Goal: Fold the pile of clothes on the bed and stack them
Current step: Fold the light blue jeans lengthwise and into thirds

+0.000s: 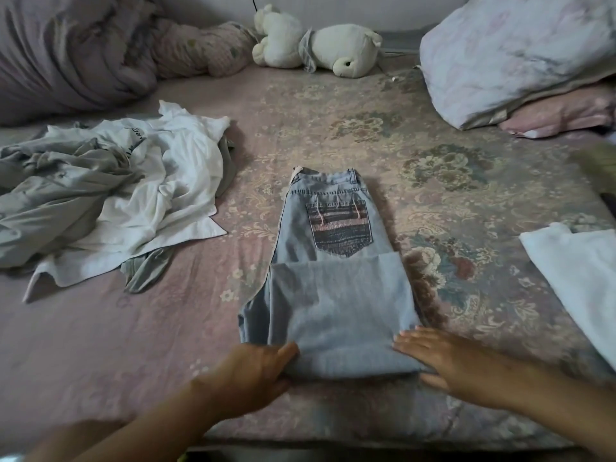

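Observation:
Light blue jeans [333,295] lie in the middle of the bed, legs folded up over the seat, a striped back pocket showing. My left hand [253,375] touches the near left corner of the fold, its fingertips hidden at the denim's edge. My right hand [456,365] rests flat beside the near right corner, fingers straight. A crumpled pile of white and grey clothes [110,195] lies to the left. A folded white garment [580,281] lies at the right edge.
The bed [433,161] has a floral pink sheet. Two white plush toys [316,45] lie at the far side. A bunched quilt [66,55] fills the far left, pillows [520,55] the far right. The near bed edge runs just below my arms.

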Motion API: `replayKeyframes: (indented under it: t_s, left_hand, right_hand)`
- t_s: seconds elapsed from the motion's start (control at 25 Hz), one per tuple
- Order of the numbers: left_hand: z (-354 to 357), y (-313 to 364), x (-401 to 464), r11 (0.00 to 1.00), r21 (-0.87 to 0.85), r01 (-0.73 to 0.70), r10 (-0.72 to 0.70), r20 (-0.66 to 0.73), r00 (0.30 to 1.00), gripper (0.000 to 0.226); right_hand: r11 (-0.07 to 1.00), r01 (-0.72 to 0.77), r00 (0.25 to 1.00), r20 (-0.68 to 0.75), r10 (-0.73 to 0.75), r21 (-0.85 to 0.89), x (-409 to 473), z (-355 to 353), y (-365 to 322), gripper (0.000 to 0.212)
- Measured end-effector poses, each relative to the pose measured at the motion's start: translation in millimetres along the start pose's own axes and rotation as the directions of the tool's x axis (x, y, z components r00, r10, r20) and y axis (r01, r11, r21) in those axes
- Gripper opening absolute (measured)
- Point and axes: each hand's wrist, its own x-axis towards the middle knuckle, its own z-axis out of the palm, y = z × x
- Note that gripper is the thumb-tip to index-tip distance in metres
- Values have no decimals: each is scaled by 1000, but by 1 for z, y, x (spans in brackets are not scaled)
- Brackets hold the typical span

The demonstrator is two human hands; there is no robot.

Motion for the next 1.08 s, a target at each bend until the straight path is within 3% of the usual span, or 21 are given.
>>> replayKeyframes:
  t_s: [0.04,0.08,0.12,0.2,0.24,0.28,0.32,0.36,0.44,0.52,0.56,0.6,0.64,0.72,0.76,0.84,0.92,1.0,1.08]
  left_hand:
    - [-13,11,-5,991,-119,57,-37,167,985,29]
    - [-27,18,-5,963,-242,117,-25,353,935,29]
    - [-43,21,-1,921,-356,160,25,462,886,26]
    - [-78,13,13,748,-592,299,130,572,810,16]
    - [-96,6,22,600,-707,375,155,562,812,9]
    - [-109,-8,32,421,-802,424,89,501,861,5]
    - [-118,-21,41,219,-876,429,-67,425,903,4]
    - [-119,-36,48,1,-929,371,-254,359,898,21]
    - [-94,-60,58,-324,-937,130,-539,295,789,60]
    - [-56,-69,61,-510,-860,-16,-655,376,656,72]
    - [-41,-67,60,-572,-820,-14,-652,444,615,71]
    - [-30,-66,61,-585,-810,25,-645,484,591,66]
    - [-23,-67,66,-533,-840,102,-667,492,559,57]
    - [-20,-71,79,-257,-921,293,-805,372,463,34]
    - [-20,-76,87,-88,-942,325,-880,227,418,25]
    - [-26,-76,100,117,-967,228,-934,-29,357,18]
    - [-17,-76,107,99,-972,215,-950,-28,311,26]
    - [6,-77,105,-88,-947,310,-946,177,272,36]
    - [15,-84,99,-304,-910,281,-895,374,244,45]
  right_hand:
    - [992,-49,984,178,27,119,-6,-20,-10,25]
    - [955,-127,916,401,10,266,-10,-41,-14,9]
    - [900,-221,839,544,-22,377,-9,-62,-15,13]
    - [807,-360,738,672,-59,467,4,-104,-6,25]
    - [753,-420,718,693,-66,507,17,-124,0,30]
    - [651,-477,759,651,-34,591,33,-140,13,30]
    - [488,-503,836,545,66,713,48,-148,29,28]
    - [296,-453,890,409,200,841,64,-151,43,31]
    - [-32,-245,889,238,391,969,92,-130,74,61]
    - [-154,-246,854,289,433,957,98,-82,79,92]
    - [-174,-299,830,345,439,938,97,-58,73,95]
    - [-173,-336,802,378,462,926,99,-42,65,88]
    - [-145,-331,780,357,514,932,105,-29,60,72]
    - [29,-305,694,201,691,952,116,-23,52,41]
    - [147,-321,629,95,772,936,121,-28,47,30]
    - [325,-335,529,-109,842,885,129,-33,44,21]
    - [348,-375,480,-141,866,859,133,-25,45,23]
    - [291,-473,475,-38,879,832,134,-9,50,31]
    - [234,-525,454,37,890,818,134,-5,57,34]
